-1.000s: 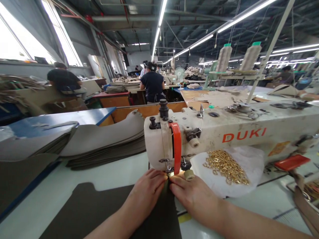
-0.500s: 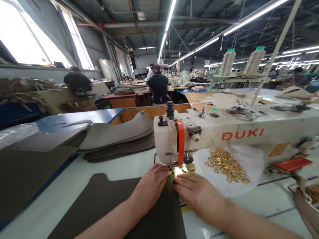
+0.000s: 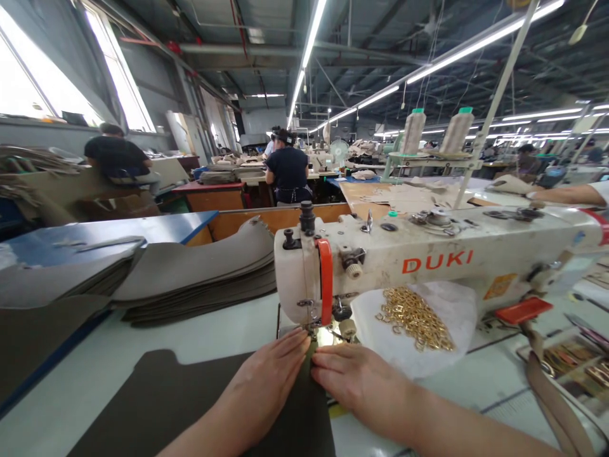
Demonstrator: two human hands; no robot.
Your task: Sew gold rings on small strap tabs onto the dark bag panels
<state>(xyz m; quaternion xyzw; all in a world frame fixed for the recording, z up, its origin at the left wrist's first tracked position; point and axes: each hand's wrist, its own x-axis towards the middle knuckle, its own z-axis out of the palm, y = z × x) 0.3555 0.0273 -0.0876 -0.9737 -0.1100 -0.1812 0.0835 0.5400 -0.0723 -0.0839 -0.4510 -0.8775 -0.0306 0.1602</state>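
Observation:
A dark grey-brown panel of sheet material (image 3: 157, 406) lies on the sewing machine bed, its upper edge under the presser foot area. My left hand (image 3: 266, 381) rests on the panel with fingers stretched out together, their tips just left of the needle. At the panel's right edge, my right hand (image 3: 356, 374) has its fingers bent and pressed together on the material; the thumb is hidden. The sewing machine (image 3: 432, 254) is off-white, with red "DUKI" lettering and an orange guard (image 3: 324, 279) above my fingertips. A small lamp lights the needle area, which my fingers partly cover.
Stacked cut panels (image 3: 200, 279) lie at the left. Gold-coloured metal rings (image 3: 413, 317) sit on a white sheet (image 3: 457, 317) under the machine arm. Thread cones (image 3: 413, 132) stand behind. A tray of hardware (image 3: 575, 362) is at right. Another person's arm (image 3: 566, 194) reaches in behind the machine.
The view has shifted, so the machine and both hands appear further left and slightly lower. Another person's arm now shows more at the right. Both hands stay on the panel by the needle.

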